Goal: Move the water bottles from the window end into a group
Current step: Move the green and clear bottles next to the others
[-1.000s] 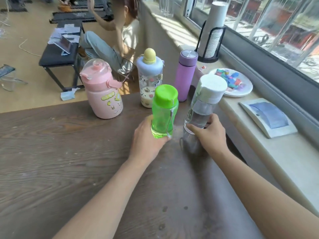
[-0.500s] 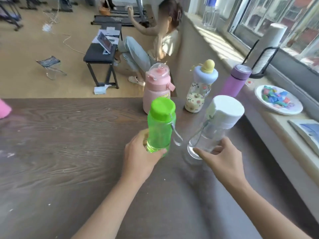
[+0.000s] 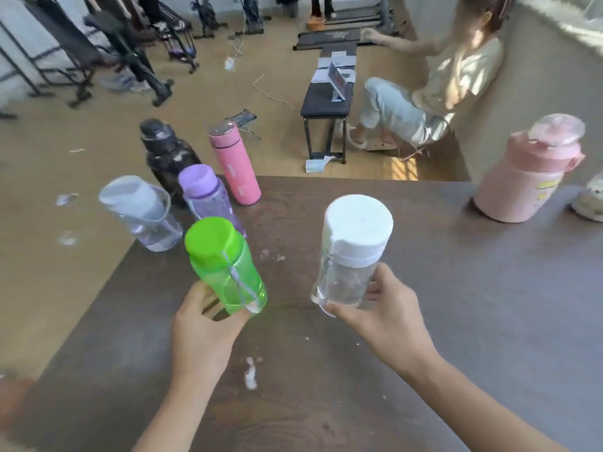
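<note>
My left hand [image 3: 204, 327] grips the base of a green bottle [image 3: 225, 265], held above the dark wooden table [image 3: 456, 321]. My right hand [image 3: 385, 314] grips the base of a clear bottle with a white cap [image 3: 354, 246], also lifted. At the table's far left corner stands a group: a clear bottle [image 3: 143, 213], a purple-capped bottle [image 3: 207, 197], a black bottle [image 3: 166, 154] and a pink flask [image 3: 235, 164]. The green bottle hangs just in front of that group. A large pink bottle [image 3: 528, 171] stands at the far right.
The table's left edge runs diagonally beside the group. A small patterned bottle [image 3: 592, 200] is cut off at the right edge. Beyond the table a person sits against the wall [image 3: 538, 76] by a black bench [image 3: 326, 102]. Pale smears mark the table near me.
The view has swung left away from the window. Both hands have carried the green and the white-capped bottles leftward across the table, toward the group at the far left corner.
</note>
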Demonstrator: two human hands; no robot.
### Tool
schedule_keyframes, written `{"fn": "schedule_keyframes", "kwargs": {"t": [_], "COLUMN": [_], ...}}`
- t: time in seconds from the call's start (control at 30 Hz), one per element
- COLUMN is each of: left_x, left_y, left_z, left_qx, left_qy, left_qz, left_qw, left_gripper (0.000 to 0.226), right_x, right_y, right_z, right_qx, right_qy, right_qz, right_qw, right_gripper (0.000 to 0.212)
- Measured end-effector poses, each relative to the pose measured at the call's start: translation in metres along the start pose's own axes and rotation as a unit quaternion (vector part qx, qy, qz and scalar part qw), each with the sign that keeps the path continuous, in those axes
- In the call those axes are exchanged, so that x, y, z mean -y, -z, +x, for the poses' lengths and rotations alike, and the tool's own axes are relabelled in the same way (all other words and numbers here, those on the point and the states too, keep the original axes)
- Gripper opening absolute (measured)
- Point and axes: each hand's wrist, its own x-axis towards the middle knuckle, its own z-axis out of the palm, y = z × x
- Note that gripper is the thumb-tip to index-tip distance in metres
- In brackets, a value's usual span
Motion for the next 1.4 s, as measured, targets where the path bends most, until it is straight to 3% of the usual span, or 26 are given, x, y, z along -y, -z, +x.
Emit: {"fn": "schedule_keyframes", "kwargs": {"t": [0.27, 0.53, 0.9, 1.17, 1.23, 1.33, 1.4], "left_x": [0.053, 0.079, 0.096, 0.084, 0.083, 0.085, 0.081], "left_y": [0.13, 0.166, 0.163, 0.158, 0.154, 0.147, 0.135], "left_z": [0.051, 0.103, 0.125, 0.108, 0.088, 0.046, 0.016], "left_qx": [-0.07, -0.084, -0.087, -0.073, -0.076, -0.108, -0.079], "left_qy": [0.034, 0.044, 0.07, 0.098, 0.096, 0.071, 0.056], "left_qz": [0.0, -0.002, 0.024, 0.033, 0.094, 0.259, 0.274], "left_qw": [0.997, 0.995, 0.993, 0.992, 0.988, 0.957, 0.957], "left_gripper": [0.043, 0.041, 0.051, 0.062, 0.071, 0.052, 0.034], "right_x": [0.064, 0.091, 0.091, 0.08, 0.073, 0.059, 0.047], "right_y": [-0.149, -0.212, -0.226, -0.225, -0.218, -0.197, -0.174], "right_z": [0.001, 0.005, 0.012, 0.015, 0.015, 0.015, 0.015], "right_qx": [0.067, 0.063, 0.046, 0.074, 0.102, 0.128, 0.124], "right_qy": [0.022, 0.026, 0.026, 0.057, 0.074, 0.096, 0.096], "right_qz": [0.004, 0.002, -0.047, -0.053, -0.066, -0.114, -0.151], "right_qw": [0.997, 0.998, 0.997, 0.994, 0.99, 0.98, 0.976], "right_gripper": [0.05, 0.052, 0.048, 0.057, 0.068, 0.066, 0.054]}}
